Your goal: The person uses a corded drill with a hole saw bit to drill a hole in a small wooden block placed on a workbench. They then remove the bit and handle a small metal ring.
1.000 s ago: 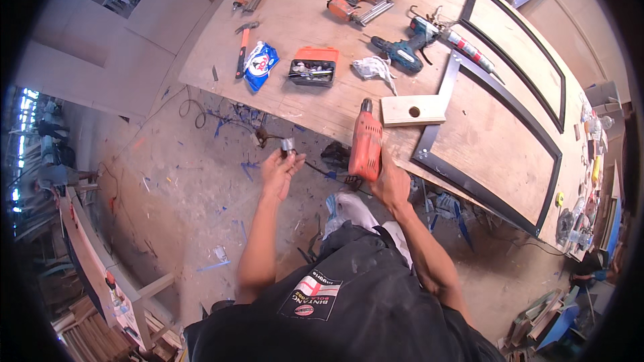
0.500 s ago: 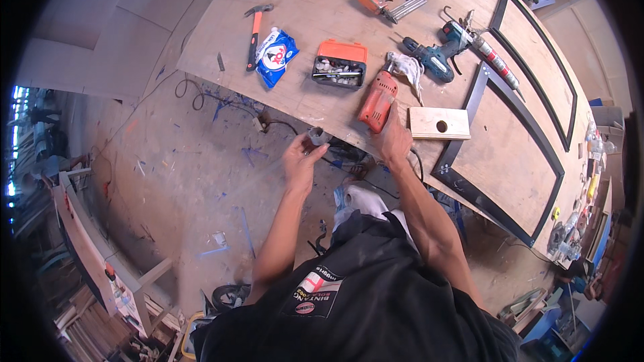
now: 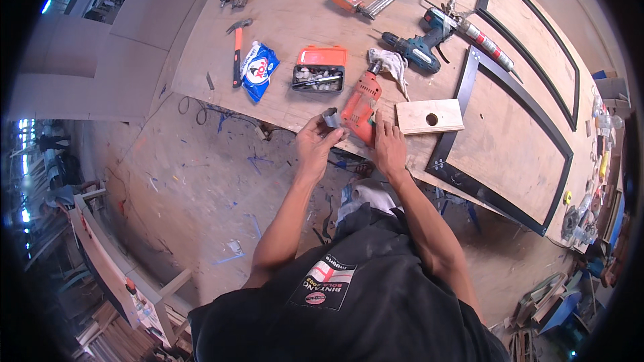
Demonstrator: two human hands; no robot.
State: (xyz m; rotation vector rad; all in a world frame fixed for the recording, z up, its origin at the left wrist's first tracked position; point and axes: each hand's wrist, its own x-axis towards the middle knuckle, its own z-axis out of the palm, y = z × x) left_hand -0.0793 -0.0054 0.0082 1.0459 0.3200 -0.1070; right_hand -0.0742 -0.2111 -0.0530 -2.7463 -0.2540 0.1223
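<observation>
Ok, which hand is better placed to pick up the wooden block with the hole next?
Probably the right. The right hand is close beside the wooden block, though it is also at the red drill. The left hand is farther off and holds a grey ring.

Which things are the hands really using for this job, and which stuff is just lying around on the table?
Job in hand:
grey cup-shaped piece, in the left hand
red drill, touched by the right hand
perhaps the holed wooden block, close by

Apparently just lying about:
hammer
blue packet
orange-lidded box
teal drill
</observation>
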